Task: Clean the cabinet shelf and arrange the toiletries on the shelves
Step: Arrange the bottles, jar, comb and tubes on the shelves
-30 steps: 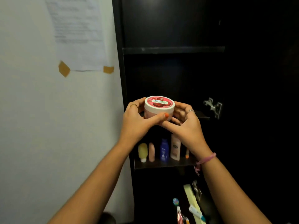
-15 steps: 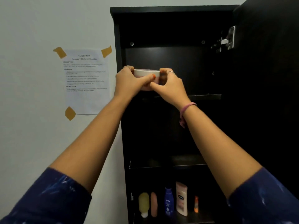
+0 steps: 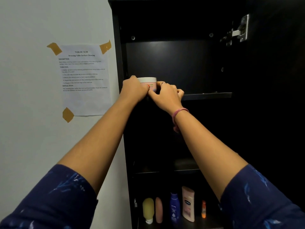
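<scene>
Head cam looks up into a tall black cabinet (image 3: 181, 63) w/ its door swung open at right. Both arms are stretched up to the upper shelf (image 3: 208, 95). The cream jar (image 3: 147, 81), white lid w/ pink label on the side, sits at the left end of that shelf, close to the front edge and near the cabinet's left wall. Can't tell if its base is fully down on the board, since the hands cover the bottom.

Left hand (image 3: 134, 90) wraps the jar from the left, fingers curled round the back, thumb across the front. Right hand (image 3: 166, 95) holds it from the right, thumb and forefinger pinched on the front of the jar, other fingers curled over the shelf edge; a ring shows on one finger and a pink band (image 3: 179, 112) sits on that wrist. The two thumbs nearly meet in front of the label. Dark blue sleeves cover both upper arms.

Lower down, a shelf holds a row of toiletries, all upright: yellow tube (image 3: 148, 209) standing cap-down, peach tube (image 3: 159, 209) just beside it, blue lotion bottle (image 3: 174, 208), taller pink lotion bottle (image 3: 188, 204), then a small orange stick (image 3: 203, 209) at the right end.

On the white wall left of the cabinet, a printed sheet (image 3: 84, 80) is stuck w/ tan tape at the corners. Metal hinge (image 3: 239, 31) shows at top right inside the door.
</scene>
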